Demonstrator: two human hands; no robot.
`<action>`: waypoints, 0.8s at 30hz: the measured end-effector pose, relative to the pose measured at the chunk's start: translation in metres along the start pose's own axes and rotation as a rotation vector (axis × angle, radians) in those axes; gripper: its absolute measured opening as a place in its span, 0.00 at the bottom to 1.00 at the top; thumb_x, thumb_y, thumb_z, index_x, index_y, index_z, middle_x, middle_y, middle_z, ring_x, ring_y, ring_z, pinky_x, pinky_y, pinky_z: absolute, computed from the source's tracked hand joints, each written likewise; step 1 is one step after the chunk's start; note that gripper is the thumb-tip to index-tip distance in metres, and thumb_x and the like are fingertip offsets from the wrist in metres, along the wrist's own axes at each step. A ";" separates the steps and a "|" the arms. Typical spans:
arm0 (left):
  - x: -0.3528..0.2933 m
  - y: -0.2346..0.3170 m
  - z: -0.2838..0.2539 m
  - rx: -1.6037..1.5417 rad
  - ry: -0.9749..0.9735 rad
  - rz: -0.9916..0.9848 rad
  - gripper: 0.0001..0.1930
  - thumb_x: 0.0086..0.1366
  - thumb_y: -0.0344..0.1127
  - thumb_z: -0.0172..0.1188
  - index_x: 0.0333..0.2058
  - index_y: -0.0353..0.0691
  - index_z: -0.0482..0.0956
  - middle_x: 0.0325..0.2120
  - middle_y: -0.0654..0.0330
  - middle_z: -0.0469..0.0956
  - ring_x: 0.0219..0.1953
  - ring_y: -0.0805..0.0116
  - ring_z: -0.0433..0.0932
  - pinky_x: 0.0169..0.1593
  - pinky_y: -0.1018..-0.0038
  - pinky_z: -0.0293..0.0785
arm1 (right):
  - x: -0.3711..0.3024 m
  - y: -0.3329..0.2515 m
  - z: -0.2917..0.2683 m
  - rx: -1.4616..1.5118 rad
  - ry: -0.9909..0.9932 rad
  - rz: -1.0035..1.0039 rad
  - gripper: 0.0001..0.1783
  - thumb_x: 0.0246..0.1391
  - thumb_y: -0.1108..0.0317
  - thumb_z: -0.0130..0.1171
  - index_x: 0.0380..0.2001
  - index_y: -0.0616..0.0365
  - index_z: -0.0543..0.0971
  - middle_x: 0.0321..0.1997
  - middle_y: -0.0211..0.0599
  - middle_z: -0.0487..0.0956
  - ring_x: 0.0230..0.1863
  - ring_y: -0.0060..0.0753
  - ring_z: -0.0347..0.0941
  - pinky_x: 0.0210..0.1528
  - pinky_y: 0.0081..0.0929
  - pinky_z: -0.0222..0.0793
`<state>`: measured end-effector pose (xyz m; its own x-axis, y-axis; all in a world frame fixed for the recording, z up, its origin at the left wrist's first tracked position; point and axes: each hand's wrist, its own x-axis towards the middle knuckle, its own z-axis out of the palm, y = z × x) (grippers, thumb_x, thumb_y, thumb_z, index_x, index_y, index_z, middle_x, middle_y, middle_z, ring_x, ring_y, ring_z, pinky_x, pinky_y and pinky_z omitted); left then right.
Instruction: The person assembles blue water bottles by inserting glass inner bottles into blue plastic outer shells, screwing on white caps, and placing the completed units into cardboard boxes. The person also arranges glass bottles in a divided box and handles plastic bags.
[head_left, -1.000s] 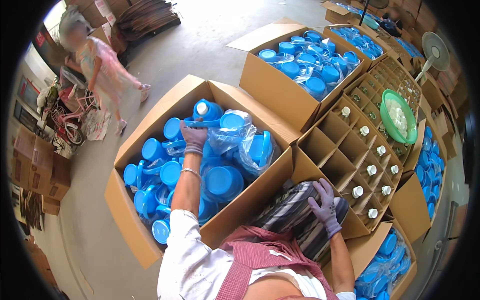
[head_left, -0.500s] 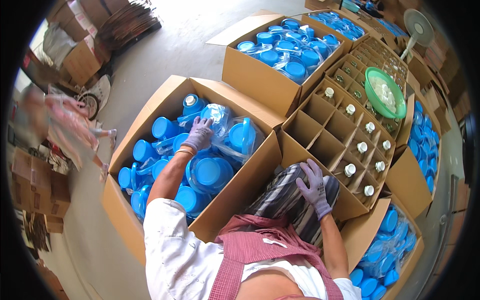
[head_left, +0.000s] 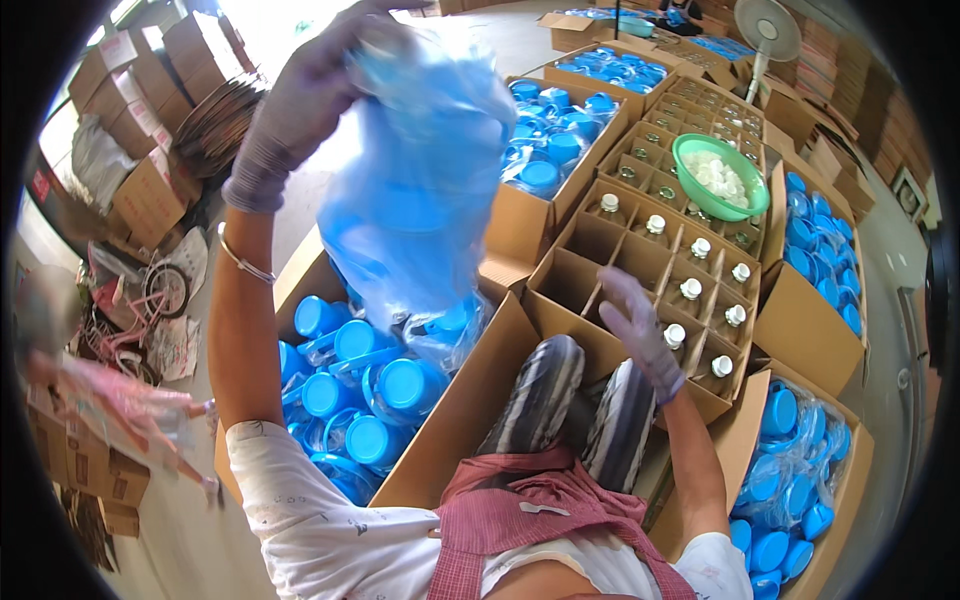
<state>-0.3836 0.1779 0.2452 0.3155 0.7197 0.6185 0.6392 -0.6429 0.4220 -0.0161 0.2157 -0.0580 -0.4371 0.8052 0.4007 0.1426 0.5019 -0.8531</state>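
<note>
High over the left carton (head_left: 440,420), my gloved left hand (head_left: 315,85) grips the top of a clear plastic bag (head_left: 415,200). Something blue shows inside the bag, but motion blur hides its shape. Below, that carton holds several blue plastic containers (head_left: 405,385) with round tops and loop handles, some wrapped in clear plastic. My gloved right hand (head_left: 640,325) hovers with fingers apart and nothing in them. It is over the near edge of a divided carton (head_left: 600,340), close to the white-capped bottles (head_left: 673,336) standing in its compartments.
A green basin (head_left: 750,195) of small white pieces sits on another divided carton behind. More cartons of blue containers (head_left: 790,490) stand at right and far ahead. A fan (head_left: 768,30) stands at the back. On the left are a blurred person (head_left: 110,400) and a pink bicycle (head_left: 130,310).
My left hand has lifted the bag with its blue content up out of the left carton. My right hand has risen off my leg toward the divided carton. The view has shifted.
</note>
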 end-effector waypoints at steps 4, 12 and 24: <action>0.025 -0.009 0.027 -0.396 -0.029 -0.066 0.17 0.68 0.28 0.53 0.54 0.38 0.74 0.48 0.56 0.77 0.48 0.68 0.76 0.53 0.73 0.76 | 0.037 -0.040 -0.033 0.438 -0.026 -0.073 0.57 0.50 0.43 0.66 0.72 0.54 0.47 0.75 0.42 0.50 0.73 0.43 0.50 0.72 0.46 0.46; 0.021 -0.085 0.223 -1.000 -0.330 -0.272 0.15 0.70 0.33 0.53 0.54 0.36 0.73 0.49 0.58 0.76 0.49 0.71 0.75 0.56 0.74 0.74 | -0.056 -0.024 -0.027 0.810 -0.019 0.345 0.75 0.31 0.43 0.79 0.73 0.58 0.41 0.73 0.39 0.54 0.72 0.37 0.50 0.72 0.36 0.49; -0.054 -0.079 0.339 -1.796 -0.139 -0.476 0.37 0.70 0.60 0.45 0.62 0.29 0.63 0.57 0.41 0.71 0.56 0.50 0.74 0.60 0.58 0.73 | -0.268 -0.008 0.017 -0.101 -0.326 0.400 0.51 0.47 0.59 0.70 0.69 0.58 0.53 0.66 0.53 0.63 0.67 0.49 0.60 0.67 0.40 0.59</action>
<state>-0.2133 0.2789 -0.0464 0.4621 0.8536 0.2405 -0.7033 0.1875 0.6858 0.0850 -0.0095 -0.1646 -0.5825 0.8080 -0.0883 0.4327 0.2163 -0.8752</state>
